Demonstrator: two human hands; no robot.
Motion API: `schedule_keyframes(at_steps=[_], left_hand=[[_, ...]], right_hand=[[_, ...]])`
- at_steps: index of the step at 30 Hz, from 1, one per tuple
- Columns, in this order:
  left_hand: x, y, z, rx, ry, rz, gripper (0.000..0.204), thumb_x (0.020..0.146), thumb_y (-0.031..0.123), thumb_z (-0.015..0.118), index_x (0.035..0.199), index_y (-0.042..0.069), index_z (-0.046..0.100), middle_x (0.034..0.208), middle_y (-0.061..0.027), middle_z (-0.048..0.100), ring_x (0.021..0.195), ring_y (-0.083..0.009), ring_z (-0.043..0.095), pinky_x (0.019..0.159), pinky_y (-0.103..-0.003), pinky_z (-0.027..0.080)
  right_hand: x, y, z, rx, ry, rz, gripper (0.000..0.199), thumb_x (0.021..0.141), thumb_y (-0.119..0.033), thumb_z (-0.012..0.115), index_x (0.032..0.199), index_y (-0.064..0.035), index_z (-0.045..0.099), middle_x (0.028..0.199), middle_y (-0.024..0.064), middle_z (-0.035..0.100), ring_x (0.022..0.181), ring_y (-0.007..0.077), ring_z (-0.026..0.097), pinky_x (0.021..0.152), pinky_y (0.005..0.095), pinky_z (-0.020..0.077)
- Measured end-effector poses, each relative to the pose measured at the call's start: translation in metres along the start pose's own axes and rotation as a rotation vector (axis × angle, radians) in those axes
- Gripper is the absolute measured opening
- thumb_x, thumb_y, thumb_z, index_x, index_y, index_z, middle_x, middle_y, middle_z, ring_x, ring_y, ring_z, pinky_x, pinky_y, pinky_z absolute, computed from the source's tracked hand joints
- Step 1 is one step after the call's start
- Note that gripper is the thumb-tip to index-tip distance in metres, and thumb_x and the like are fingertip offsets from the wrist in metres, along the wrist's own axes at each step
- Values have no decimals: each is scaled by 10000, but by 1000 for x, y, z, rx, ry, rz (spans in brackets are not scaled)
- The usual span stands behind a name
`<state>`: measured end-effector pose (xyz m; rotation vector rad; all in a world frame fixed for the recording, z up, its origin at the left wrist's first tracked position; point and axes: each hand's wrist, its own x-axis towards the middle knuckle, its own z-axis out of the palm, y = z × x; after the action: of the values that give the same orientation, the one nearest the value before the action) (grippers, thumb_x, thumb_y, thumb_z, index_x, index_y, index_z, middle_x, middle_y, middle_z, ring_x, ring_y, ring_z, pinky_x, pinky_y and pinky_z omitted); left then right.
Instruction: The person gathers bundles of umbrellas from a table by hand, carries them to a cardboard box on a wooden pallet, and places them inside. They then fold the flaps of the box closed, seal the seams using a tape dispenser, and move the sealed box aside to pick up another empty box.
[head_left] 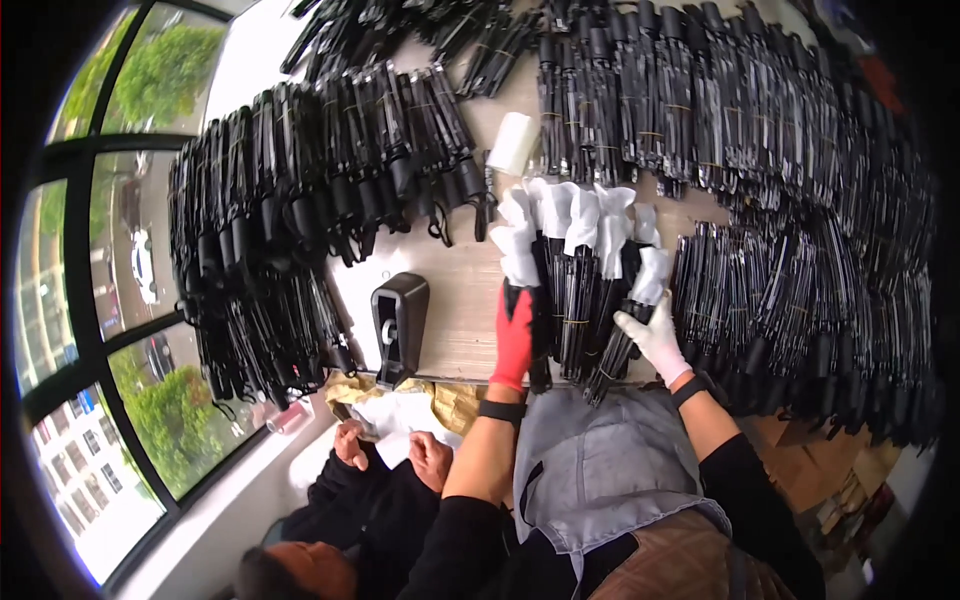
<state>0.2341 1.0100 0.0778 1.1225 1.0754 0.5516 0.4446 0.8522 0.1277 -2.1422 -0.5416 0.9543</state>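
Black umbrella frames (690,100) filled most of the table (460,310)

The frames lay packed in long piles at the far side, left and right, many bound with thin tan bands (575,322). Beyond the left edge stood a window (100,345) onto trees, cars and buildings. A co-worker (395,510) in black sat at lower left, both bare hands near crumpled brown wrap (450,403). A grey apron (590,460) covered the wearer's front.

Before the wearer lay a row of frames with white covers (583,215) over their far ends. A black dispenser (412,310) stood left of the row. The right hand (655,338), white-gloved, gripped a tilted frame (620,345) just below its cover, at the row's right end. The left hand (513,330), red-gloved with dark fingertips, touched the leftmost frame below its cover; whether it had closed could not be told.

A white roll (512,143) lay beyond the row. Any lettering was too small to read.
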Motion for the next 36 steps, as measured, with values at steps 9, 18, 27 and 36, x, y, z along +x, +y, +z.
schedule_keyframes(at_steps=[9, 18, 27, 36], left_hand=[[8, 29, -26, 202, 249, 7, 474, 926, 198, 644, 1346, 26, 506, 1020, -30, 610, 833, -88, 533, 702, -293, 463], [18, 34, -51, 152, 457, 9, 757, 858, 313, 727, 1431, -36, 377, 1328, -218, 530, 1218, -286, 520, 1006, -386, 417], [1, 88, 41, 1043, 476, -15, 1114, 681, 390, 853, 1501, -12, 215, 1438, -290, 393, 1275, -402, 479, 1019, -434, 431], [10, 55, -30, 232, 328, 126, 801, 735, 259, 821, 1394, 6, 442, 1255, -167, 609, 1116, -242, 607, 953, -350, 464]], right_hand=[[-4, -18, -13, -410, 344, -317, 919, 705, -302, 792, 1410, 36, 308, 1432, 240, 319, 1356, 408, 307, 1131, 503, 265], [-6, -117, 82, -760, -301, -1113, 477, 749, -185, 684, 1190, -31, 583, 1295, 152, 504, 1302, 321, 411, 1107, 533, 287], [7, -73, 38, -807, -331, -1073, 225, 706, -156, 680, 892, -46, 613, 1090, 109, 585, 1121, 289, 531, 1013, 441, 411], [6, -91, 31, -979, -161, -927, 313, 733, -207, 645, 1003, -50, 627, 1106, 108, 590, 1076, 263, 543, 946, 425, 411]])
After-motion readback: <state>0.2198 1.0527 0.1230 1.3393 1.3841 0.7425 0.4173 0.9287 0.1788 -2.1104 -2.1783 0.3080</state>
